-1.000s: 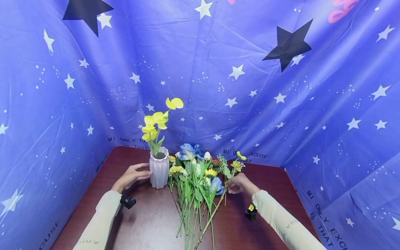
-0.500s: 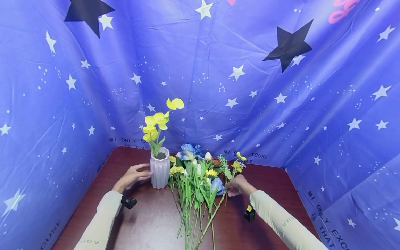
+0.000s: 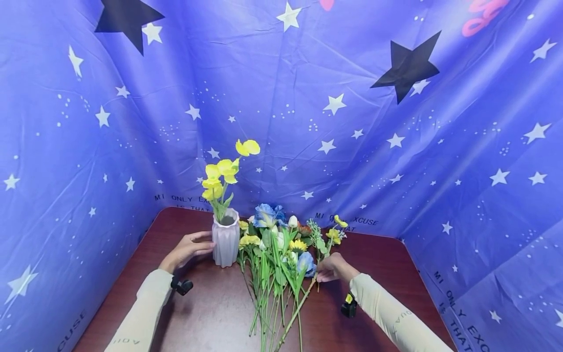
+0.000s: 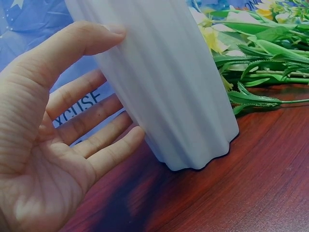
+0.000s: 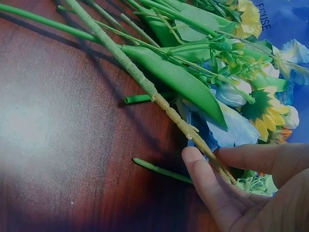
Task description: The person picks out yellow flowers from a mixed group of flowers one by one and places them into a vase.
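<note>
A pale lilac fluted vase (image 3: 226,247) stands upright at the left of the table, with a spray of yellow flowers (image 3: 227,168) in it. My left hand (image 3: 186,251) rests against the vase's left side, and the left wrist view shows the thumb over the wall and loosely extended fingers at its edge. At the right of the flower pile, my right hand (image 3: 335,268) pinches the brown-green stem (image 5: 166,111) of a flower spray with yellow blooms (image 3: 334,236) between thumb and fingers. The stem's lower end slants toward the table's front.
Beside the vase lies a pile of artificial flowers, with a blue bloom (image 3: 266,216), a white tulip (image 3: 292,222) and a sunflower (image 3: 298,245). Their green stems (image 3: 264,303) fan toward the front of the dark red table (image 3: 206,313). A blue star-printed cloth (image 3: 272,98) surrounds the back and sides.
My right hand has shifted slightly down and toward the left along the stem. The left hand stays at the vase. The head view has tilted a little.
</note>
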`<state>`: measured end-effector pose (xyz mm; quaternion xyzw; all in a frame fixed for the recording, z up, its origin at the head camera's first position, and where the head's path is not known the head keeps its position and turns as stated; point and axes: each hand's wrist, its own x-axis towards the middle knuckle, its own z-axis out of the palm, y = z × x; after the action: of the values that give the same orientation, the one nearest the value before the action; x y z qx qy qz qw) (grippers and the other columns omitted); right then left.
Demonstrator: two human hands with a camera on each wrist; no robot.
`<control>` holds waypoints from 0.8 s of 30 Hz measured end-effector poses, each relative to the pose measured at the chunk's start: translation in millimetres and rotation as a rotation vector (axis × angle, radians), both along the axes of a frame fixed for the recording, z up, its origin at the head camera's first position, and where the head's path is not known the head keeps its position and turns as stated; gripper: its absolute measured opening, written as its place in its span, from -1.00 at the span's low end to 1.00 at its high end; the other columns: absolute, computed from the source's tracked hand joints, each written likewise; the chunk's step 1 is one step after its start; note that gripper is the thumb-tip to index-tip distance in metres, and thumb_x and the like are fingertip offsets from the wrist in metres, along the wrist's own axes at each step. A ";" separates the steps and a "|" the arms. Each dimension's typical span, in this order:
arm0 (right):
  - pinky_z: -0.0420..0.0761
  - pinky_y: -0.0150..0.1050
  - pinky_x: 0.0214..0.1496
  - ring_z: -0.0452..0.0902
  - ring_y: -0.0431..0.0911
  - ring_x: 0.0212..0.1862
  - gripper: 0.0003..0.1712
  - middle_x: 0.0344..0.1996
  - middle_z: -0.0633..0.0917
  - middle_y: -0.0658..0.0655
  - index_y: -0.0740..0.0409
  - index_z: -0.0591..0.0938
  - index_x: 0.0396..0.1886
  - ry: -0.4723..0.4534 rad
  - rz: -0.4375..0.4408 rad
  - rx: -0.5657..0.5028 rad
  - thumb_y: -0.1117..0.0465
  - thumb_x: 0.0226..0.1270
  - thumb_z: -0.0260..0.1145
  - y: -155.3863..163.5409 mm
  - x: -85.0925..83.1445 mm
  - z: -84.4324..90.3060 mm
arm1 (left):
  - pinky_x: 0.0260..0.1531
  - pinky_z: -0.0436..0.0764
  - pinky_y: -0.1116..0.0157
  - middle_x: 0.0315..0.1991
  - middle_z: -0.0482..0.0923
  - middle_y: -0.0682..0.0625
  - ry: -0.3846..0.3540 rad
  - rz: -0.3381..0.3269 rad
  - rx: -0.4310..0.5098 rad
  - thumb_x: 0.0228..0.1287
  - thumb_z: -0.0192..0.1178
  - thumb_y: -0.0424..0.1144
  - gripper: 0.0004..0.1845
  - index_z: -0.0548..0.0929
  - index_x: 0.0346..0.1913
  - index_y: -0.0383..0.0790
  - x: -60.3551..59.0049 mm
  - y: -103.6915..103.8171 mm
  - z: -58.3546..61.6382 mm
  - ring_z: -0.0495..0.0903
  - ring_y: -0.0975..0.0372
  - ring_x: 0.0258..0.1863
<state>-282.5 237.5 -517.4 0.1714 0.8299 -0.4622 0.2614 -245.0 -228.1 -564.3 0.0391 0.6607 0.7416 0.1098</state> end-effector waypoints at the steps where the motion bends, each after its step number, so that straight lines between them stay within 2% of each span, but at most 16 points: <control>1: 0.80 -0.27 -0.42 0.68 -0.10 -0.62 -0.83 -0.68 0.72 0.24 0.60 0.67 -0.24 0.002 -0.002 -0.003 0.48 0.27 0.32 -0.1 0.4 -0.5 | 0.24 0.64 0.03 0.21 0.57 -0.27 -0.001 0.001 -0.003 0.37 0.27 -0.44 -0.28 0.18 0.46 -0.66 0.0 0.3 0.1 0.71 0.32 -0.05; 11: 0.78 -0.34 -0.47 0.66 -0.15 -0.65 -0.93 -0.69 0.68 0.20 0.51 0.66 -0.38 0.013 -0.032 -0.046 0.50 0.24 0.31 -0.8 5.8 -7.6 | 0.25 0.62 0.00 0.22 0.56 -0.28 0.000 0.003 0.004 0.37 0.26 -0.45 -0.29 0.18 0.45 -0.68 -0.5 0.8 -0.7 0.71 0.32 -0.05; 19: 0.79 -0.33 -0.45 0.68 -0.13 -0.62 -0.88 -0.68 0.69 0.19 0.53 0.67 -0.29 0.020 -0.031 -0.091 0.47 0.26 0.31 2.4 9.5 -4.9 | 0.23 0.64 0.05 0.27 0.51 -0.35 -0.002 0.002 0.003 0.38 0.24 -0.46 -0.29 0.17 0.46 -0.67 -0.2 1.0 -0.9 0.72 0.32 -0.05; 24: 0.82 -0.29 -0.34 0.71 -0.10 -0.55 -0.80 -0.57 0.73 0.24 0.60 0.65 -0.17 0.032 -0.028 -0.147 0.50 0.26 0.27 4.4 11.3 -5.0 | 0.24 0.63 0.04 0.30 0.48 -0.40 -0.002 -0.002 -0.003 0.39 0.25 -0.43 -0.29 0.17 0.46 -0.66 -0.2 0.8 -1.4 0.71 0.32 -0.04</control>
<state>-271.2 241.8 -522.4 0.1560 0.7953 -0.5281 0.2537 -245.2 -227.2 -565.7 0.0389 0.6616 0.7406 0.1111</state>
